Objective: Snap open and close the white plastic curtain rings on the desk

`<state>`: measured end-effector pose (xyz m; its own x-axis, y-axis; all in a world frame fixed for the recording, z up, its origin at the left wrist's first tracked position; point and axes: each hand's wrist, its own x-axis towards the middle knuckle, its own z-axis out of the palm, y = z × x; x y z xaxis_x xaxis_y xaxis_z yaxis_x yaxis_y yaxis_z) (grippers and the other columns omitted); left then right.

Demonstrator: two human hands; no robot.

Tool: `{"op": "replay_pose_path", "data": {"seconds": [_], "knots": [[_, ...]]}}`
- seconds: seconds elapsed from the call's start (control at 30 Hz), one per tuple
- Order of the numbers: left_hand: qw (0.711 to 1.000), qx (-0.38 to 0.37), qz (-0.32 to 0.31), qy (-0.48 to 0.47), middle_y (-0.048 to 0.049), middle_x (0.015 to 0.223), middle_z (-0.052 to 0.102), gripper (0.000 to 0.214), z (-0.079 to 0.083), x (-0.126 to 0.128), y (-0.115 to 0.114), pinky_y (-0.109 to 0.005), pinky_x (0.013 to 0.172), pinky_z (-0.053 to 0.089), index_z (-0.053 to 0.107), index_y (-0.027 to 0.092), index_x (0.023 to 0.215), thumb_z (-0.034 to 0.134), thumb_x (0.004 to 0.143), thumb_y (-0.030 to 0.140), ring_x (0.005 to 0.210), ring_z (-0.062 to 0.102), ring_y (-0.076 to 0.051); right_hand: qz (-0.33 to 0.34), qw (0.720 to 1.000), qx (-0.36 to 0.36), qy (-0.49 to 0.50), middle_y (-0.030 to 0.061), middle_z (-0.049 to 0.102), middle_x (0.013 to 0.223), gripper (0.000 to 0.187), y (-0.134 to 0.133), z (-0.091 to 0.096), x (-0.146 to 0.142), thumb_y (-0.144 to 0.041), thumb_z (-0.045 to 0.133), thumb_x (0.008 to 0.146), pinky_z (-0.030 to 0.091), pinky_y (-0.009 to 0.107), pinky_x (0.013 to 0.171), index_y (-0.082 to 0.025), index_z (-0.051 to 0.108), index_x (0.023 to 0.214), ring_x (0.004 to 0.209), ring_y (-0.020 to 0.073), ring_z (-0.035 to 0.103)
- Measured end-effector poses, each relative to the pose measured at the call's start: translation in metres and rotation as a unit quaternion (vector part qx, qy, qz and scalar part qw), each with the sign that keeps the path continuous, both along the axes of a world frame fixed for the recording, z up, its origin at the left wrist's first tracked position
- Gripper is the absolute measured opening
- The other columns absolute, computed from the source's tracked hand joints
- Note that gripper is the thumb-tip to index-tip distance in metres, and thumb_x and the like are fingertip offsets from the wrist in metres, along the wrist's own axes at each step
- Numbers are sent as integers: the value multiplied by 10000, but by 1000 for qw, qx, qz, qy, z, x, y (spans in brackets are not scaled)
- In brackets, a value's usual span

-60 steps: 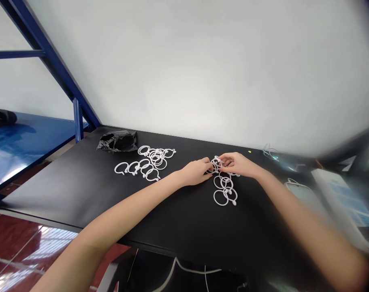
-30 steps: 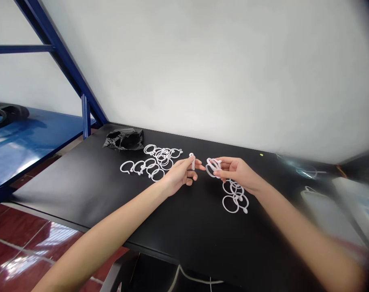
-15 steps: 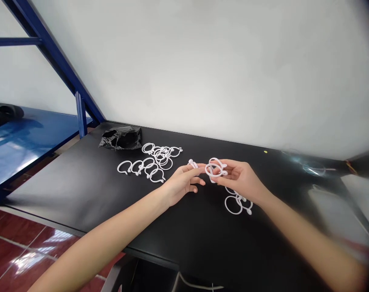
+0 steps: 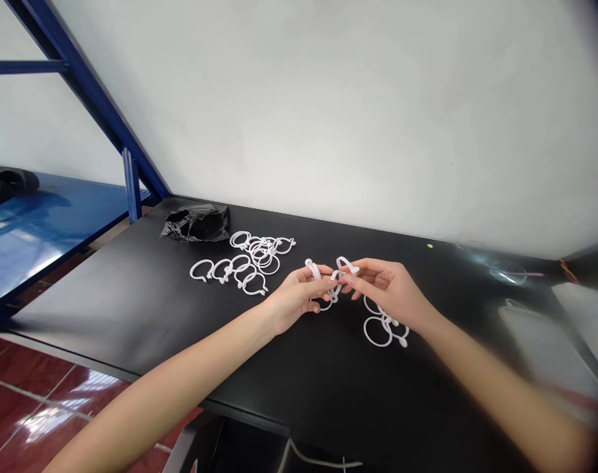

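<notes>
White plastic rings (image 4: 336,284), each with a small knobbed clasp, are held between my two hands above the black table. My left hand (image 4: 297,293) pinches some of them between thumb and forefinger, one ring sitting around or against its finger. My right hand (image 4: 388,289) closes its fingertips on a white ring (image 4: 346,265) right beside the left fingertips. Below the right hand, a few more rings (image 4: 378,331) rest on the table, partly covered by it. Left of my left hand lies a looser group of rings (image 4: 253,284), with an overlapping heap (image 4: 264,253) behind it.
A crumpled black plastic bag (image 4: 196,223) lies at the table's (image 4: 126,295) back left. Blue metal framing (image 4: 89,85) rises at left beside a blue surface (image 4: 62,210). Clear plastic items (image 4: 539,335) are at right, blurred. A pale wall stands behind.
My right hand's rings have tilted and come against my left fingertips. A ring now hangs below the left fingers, where none hung before.
</notes>
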<state>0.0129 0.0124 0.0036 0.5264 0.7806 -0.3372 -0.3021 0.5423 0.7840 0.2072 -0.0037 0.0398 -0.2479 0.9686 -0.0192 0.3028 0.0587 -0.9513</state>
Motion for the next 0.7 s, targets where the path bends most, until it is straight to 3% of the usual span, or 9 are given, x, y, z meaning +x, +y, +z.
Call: {"op": "replay_pose_path", "data": {"seconds": [0.23,0.43,0.6,0.7], "knots": [[1000,-22,11,-8,-27,881,641,196,0,2,-1,-138,442,412,614,162,901,734,807,286,664,658,-91,-17,997,61,-48,56,679,764,273,-5,-2,-1,-460,657,850,527,293,524,-192,687,893,650,177,642],[997,-48,12,-66,-48,952,657,194,4,0,0,-172,424,462,625,168,1021,522,920,298,629,680,-112,23,975,190,-117,51,624,963,146,-8,-8,-4,-327,604,901,482,281,520,-231,712,882,618,116,554],[998,-8,40,-44,-47,1006,680,207,4,1,-1,-137,458,460,655,165,994,690,846,305,636,648,-69,47,966,223,-119,57,633,1088,139,-7,-8,-3,-281,588,899,526,297,555,-257,714,952,674,130,608],[996,-7,87,-26,-39,1003,692,243,6,1,3,-108,435,411,674,150,940,783,765,277,551,570,-12,-33,965,236,-107,62,653,989,143,-6,-11,-3,-293,559,913,528,303,556,-239,690,892,697,157,618]]}}
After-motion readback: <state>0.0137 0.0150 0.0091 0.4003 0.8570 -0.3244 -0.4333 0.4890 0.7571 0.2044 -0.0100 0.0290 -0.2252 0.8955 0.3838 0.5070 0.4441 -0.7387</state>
